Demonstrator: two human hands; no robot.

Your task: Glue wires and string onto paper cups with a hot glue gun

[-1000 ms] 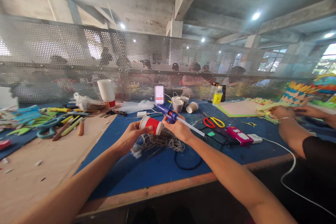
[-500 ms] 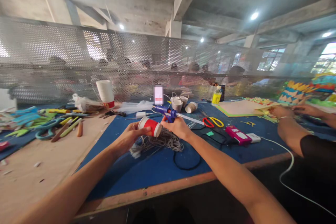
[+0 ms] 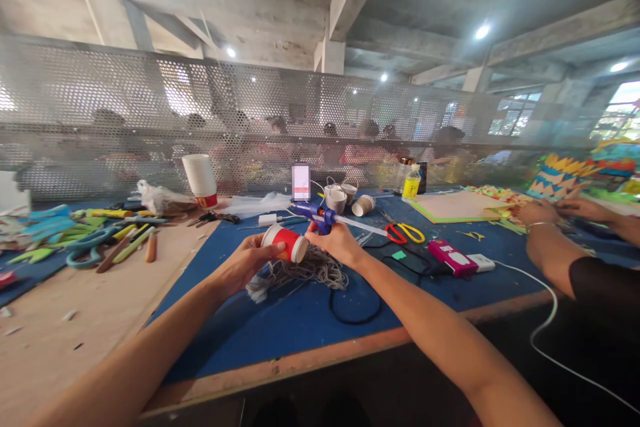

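Note:
Tilted on its side, a red and white paper cup is gripped by my left hand, thumb over its wall. My right hand is wrapped round the handle of a blue hot glue gun, just right of and above the cup. The gun's nozzle points to the upper left, and a clear glue stick sticks out of its back. Beneath both hands lies a tangle of grey cord on the blue mat.
Several cord-wrapped cups stand behind the gun. Scissors, a magenta box and a black cable lie to the right. A stack of paper cups and tools are at left. A co-worker's hands work at far right.
My hands, the cup and the glue gun hold nearly the same pose. The view has shifted very slightly. The co-worker's hands at the right have moved a little.

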